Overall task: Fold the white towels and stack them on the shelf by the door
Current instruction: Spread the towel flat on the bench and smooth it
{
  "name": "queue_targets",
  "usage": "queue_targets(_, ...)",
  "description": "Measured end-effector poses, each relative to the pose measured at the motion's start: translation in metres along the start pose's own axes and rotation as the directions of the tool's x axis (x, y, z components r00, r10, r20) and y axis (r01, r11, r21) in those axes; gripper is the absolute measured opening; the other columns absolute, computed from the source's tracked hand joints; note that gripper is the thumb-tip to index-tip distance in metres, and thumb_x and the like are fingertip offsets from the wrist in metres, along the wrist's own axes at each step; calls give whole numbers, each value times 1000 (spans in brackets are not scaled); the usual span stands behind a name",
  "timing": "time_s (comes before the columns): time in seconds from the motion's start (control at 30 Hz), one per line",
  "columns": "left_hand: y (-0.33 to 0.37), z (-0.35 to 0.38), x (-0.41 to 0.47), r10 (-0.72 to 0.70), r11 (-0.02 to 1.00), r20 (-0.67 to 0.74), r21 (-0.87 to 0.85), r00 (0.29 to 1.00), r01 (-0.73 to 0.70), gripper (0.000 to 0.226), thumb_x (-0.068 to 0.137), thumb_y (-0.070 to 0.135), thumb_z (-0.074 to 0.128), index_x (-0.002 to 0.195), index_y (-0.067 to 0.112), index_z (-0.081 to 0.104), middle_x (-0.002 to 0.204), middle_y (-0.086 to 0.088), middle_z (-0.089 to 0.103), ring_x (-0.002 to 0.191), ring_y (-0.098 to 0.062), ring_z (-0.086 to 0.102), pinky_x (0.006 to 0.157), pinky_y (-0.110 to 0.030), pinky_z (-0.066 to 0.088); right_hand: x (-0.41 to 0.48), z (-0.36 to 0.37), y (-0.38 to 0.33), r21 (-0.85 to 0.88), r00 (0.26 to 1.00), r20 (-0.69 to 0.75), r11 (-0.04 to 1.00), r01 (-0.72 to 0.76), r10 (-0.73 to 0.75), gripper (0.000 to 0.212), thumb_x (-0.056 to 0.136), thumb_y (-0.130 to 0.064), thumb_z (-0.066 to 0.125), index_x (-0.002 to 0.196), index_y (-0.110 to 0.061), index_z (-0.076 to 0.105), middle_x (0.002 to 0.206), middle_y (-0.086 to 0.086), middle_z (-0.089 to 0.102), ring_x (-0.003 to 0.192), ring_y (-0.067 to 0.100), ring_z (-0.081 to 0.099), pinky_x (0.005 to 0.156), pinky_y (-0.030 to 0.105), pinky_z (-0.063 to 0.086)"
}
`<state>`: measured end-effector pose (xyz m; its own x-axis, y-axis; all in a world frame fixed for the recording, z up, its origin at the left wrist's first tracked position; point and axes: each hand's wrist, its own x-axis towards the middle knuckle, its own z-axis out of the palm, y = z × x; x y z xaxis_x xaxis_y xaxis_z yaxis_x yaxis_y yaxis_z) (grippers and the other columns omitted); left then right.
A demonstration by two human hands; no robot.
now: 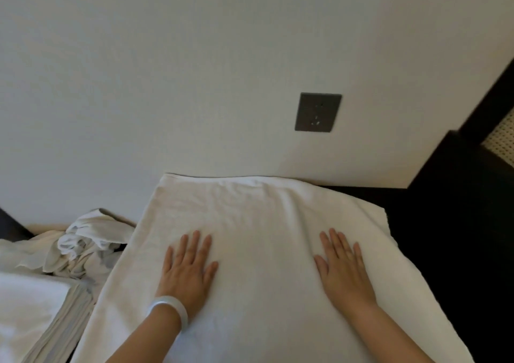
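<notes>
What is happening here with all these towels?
A person has a white towel spread on a dark surface against the wall. The left hand and the right hand both rest flat on it, fingers straight. To the left lie a crumpled heap of white cloth and, nearer, a neat stack of folded towels.

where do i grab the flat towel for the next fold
Probably its two far corners by the wall: the flat towel lies spread lengthwise away from you, both corners exposed. Reach forward over it, left hand to the left corner, right hand to the right, and pinch each from above.
</notes>
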<state>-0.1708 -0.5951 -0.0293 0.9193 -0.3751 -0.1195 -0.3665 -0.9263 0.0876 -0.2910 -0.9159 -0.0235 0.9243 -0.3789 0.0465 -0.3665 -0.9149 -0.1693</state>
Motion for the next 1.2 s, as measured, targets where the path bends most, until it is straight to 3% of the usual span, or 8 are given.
queue_targets(0.17, -5, 0, -31, 16, 999, -83, -33, 996, -19, 73, 82, 65, -17, 149, 37, -21, 155, 13, -27, 146, -13, -24, 119, -37, -14, -26, 5, -3, -42, 1000, 1, 999, 0, 0, 76, 98, -56, -4, 155, -18, 28, 162, 4, 24, 150, 19, 20, 120, 40, -1)
queue_targets(0.37, -23, -1, -77, 2, 1000, -32, -30, 999, -3, 62, 99, 59, 12, 156, 33, 17, 161, 5, 23, 150, -12, 6, 118, -30, -3, -77, 3, -18, -2, 996, 90, 1000, -21, 21, 65, 104, -49, 12, 143, -15, 50, 148, 6, 49, 140, 21, 38, 115, 41, 11)
queue_targets(0.5, -17, -3, -79, 10, 984, -24, -175, 1000, -14, 62, 97, 63, 12, 151, 36, 26, 162, 20, 6, 149, -7, 11, 116, -27, 6, -68, -14, -3, 209, 997, 63, 976, -57, 44, 61, 96, -51, 30, 148, -21, 43, 156, -5, 35, 145, 14, 30, 118, 27, 5)
queue_targets(0.63, 10, -10, -47, 123, 971, 4, -206, 992, -119, 62, 97, 63, 9, 146, 33, 33, 160, 16, 22, 147, 1, 10, 115, -21, 3, -23, -54, 43, 373, 932, -120, 886, -276, 342, 44, 98, -22, 56, 141, -14, 49, 145, 5, 49, 133, 25, 42, 112, 34, 30)
queue_targets(0.77, 74, -32, -4, 235, 972, 16, 12, 972, -235, 73, 100, 56, 2, 137, 15, 50, 146, -6, 49, 136, -22, 38, 114, -25, 7, 30, -80, 63, 355, 906, 106, 835, -420, 410, 54, 94, -33, 63, 144, -20, 46, 144, 2, 50, 133, 22, 44, 111, 39, 37)
queue_targets(0.87, 126, -56, 21, 351, 934, -65, -40, 934, -354, 60, 103, 50, 15, 155, 22, 20, 164, 2, 1, 151, -16, -1, 118, -29, -7, 57, -83, 54, 188, 890, 264, 885, -426, 372, 56, 90, -37, 68, 141, -28, 48, 138, -3, 52, 130, 20, 45, 110, 37, 33)
queue_targets(1.03, 167, -84, 35, 418, 853, -232, -233, 879, -467, 46, 105, 29, 38, 150, 28, 31, 163, 9, 12, 150, -6, 0, 119, -24, -8, 28, -81, 28, 96, 996, -27, 991, 89, -87, 33, 92, -21, 55, 116, -43, 58, 100, -18, 40, 99, 8, 39, 92, 31, 28)
queue_targets(1.2, 172, -80, 30, 569, 764, -200, -231, 798, -603, 48, 106, 26, 38, 152, 32, 28, 161, 14, 11, 142, 2, -7, 110, -17, -14, -17, -87, 26, 266, 828, 432, 928, 262, -358, 28, 92, -37, 64, 117, -50, 61, 106, -25, 43, 104, 3, 34, 92, 22, 30)
